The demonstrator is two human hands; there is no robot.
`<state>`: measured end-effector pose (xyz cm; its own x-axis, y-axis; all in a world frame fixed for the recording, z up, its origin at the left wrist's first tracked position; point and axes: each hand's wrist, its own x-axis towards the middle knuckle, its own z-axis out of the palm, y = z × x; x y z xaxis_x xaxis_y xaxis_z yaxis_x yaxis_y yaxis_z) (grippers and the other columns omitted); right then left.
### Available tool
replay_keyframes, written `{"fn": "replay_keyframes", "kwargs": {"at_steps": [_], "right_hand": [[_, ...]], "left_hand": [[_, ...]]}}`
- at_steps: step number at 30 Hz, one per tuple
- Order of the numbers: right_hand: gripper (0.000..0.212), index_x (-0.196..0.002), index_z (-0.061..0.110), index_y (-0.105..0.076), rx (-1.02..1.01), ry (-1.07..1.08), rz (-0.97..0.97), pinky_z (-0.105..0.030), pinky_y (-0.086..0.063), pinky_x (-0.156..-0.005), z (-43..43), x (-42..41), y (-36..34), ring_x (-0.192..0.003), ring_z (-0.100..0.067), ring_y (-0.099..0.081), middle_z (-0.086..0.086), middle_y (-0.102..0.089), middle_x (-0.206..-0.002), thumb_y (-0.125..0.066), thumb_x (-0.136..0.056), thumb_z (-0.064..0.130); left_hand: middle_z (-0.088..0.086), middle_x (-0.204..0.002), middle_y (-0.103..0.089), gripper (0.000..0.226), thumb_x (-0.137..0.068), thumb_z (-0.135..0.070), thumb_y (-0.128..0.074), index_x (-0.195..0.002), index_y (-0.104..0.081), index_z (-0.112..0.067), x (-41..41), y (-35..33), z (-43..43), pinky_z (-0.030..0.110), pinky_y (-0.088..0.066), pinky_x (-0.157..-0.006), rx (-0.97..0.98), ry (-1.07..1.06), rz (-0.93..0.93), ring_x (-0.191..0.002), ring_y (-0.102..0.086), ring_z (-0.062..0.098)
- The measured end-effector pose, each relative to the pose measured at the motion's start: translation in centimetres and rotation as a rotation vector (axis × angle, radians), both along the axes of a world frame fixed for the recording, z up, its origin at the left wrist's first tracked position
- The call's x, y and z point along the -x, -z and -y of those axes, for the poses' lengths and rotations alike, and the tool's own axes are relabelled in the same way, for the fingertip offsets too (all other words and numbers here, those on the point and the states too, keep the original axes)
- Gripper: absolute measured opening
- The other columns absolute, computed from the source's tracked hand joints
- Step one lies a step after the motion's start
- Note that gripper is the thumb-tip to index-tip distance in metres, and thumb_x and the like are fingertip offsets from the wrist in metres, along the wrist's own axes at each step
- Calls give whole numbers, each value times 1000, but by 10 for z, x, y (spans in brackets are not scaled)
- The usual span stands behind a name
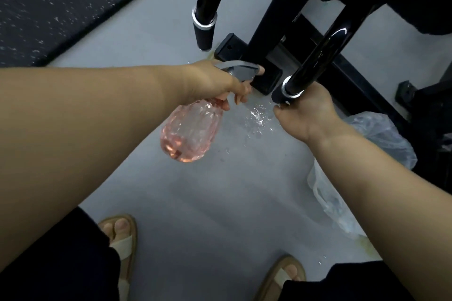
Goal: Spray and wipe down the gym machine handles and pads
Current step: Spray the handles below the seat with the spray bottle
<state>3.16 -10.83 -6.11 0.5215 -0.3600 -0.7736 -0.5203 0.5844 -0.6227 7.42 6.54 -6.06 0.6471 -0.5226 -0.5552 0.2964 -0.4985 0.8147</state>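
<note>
On the grey floor (200, 203) under the machine frame (271, 39): big black frame w/ two curved bars coming down, each ending in a grip below a silver ring. Far grip (205, 34) hangs free, untouched. Near grip (281, 95) is the one in work, sits at the end of the right-side bar, just beside both hands. Crumpled plastic bag (364, 154) lies on the floor to the right, partly behind the right forearm. Pink bottle (190, 129), about a third full, tilted, nozzle aimed toward the near grip. L hand (215, 80) closed round the bottle neck, index finger on the trigger. R hand (308, 112) curled at the underside of the near grip, fingertips touching it; can't tell if there's a cloth in it, none visible. Puddle (256, 117) + droplets on floor right below the nozzle, so overspray looks heavy. Step, my read: spraying near grip. To do it well: nozzle closer, short pulls, rotate R hand round the grip so all sides get wet, keep spray off the floor (slip risk, sandals). Then wipe, then the far grip + pads.
</note>
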Motion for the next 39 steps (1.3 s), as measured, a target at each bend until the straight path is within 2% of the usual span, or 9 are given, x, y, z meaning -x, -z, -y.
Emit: {"fn": "replay_keyframes", "kwargs": {"at_steps": [8, 12, 16, 21, 24, 28, 32, 34, 39], "right_hand": [[31, -66, 16, -45, 19, -84, 75, -19, -22, -60, -6, 4, -9, -66, -10, -35, 5, -41, -70, -33, -92, 4], [27, -74, 15, -49, -51, -153, 162, -20, -35, -58, -3, 8, -10, -61, -9, -42, 2, -45, -72, -34, -96, 8], [33, -64, 18, -50, 21, -163, 105, -20, -27, -61, -2, 10, -12, -60, -9, -40, 6, -51, -53, -39, -94, 11], [7, -102, 20, -49, 24, -224, 81, -25, -31, -88, 8, 9, -2, -79, -9, -43, 5, -48, -89, -43, -98, 19], [34, -128, 18, -53, 8, -241, 51, -34, -27, -110, 12, 10, 3, -114, -13, -45, 5, -49, -120, -49, -96, 30], [44, -140, 22, -42, 40, -235, 39, -32, -31, -109, 10, 24, -2, -130, -18, -42, 5, -43, -143, -46, -98, 35], [24, -115, 14, -56, 50, -186, 30, -34, -46, -100, -5, 43, -9, -111, -21, -57, 2, -57, -107, -38, -99, 16], [13, -96, 13, -54, 35, -328, 12, -35, -50, -94, -16, 57, -6, -103, -22, -59, -1, -55, -92, -43, -92, 6], [77, -143, 26, -27, 143, -991, 302, -13, -45, -84, -35, 68, -9, -113, -5, -55, 16, -49, -130, -61, -78, 5]], "left_hand": [[6, -91, -72, 22, -87, -24, -61, -94, -71, -5, -2, -2, 6, 20, -54, -62, -53, -67, 63, -53, -56, 12], [4, -103, -72, 26, -79, -36, -68, -94, -72, -16, 3, 0, 8, 33, -56, -84, -120, 122, 4, -65, -66, 12], [1, -100, -71, 22, -80, -34, -69, -98, -68, -22, 11, 0, 10, 25, -52, -70, -128, 98, 51, -68, -63, 14], [-1, -86, -61, 4, -88, -30, -63, -89, -60, -31, 28, -7, 17, 16, -47, -54, -74, 96, 167, -64, -60, 11], [-4, -91, -62, 9, -87, -31, -64, -95, -61, -28, 28, -7, 11, 21, -52, -61, -78, 19, 140, -67, -61, 12], [-1, -91, -63, 16, -85, -34, -65, -94, -60, -23, 25, -12, 13, 27, -48, -64, -160, -28, 117, -68, -62, 15], [-1, -98, -59, 26, -88, -34, -62, -109, -53, -22, 48, -15, 17, 21, -46, -56, -179, 56, 131, -76, -61, 15], [-1, -108, -58, 38, -87, -32, -63, -119, -50, -19, 59, -14, 17, 23, -49, -64, -178, 99, 175, -83, -61, 17], [3, -101, -54, 34, -88, -34, -62, -111, -44, -17, 61, -17, 17, 37, -53, -78, -117, -277, 157, -93, -61, 22]]}}
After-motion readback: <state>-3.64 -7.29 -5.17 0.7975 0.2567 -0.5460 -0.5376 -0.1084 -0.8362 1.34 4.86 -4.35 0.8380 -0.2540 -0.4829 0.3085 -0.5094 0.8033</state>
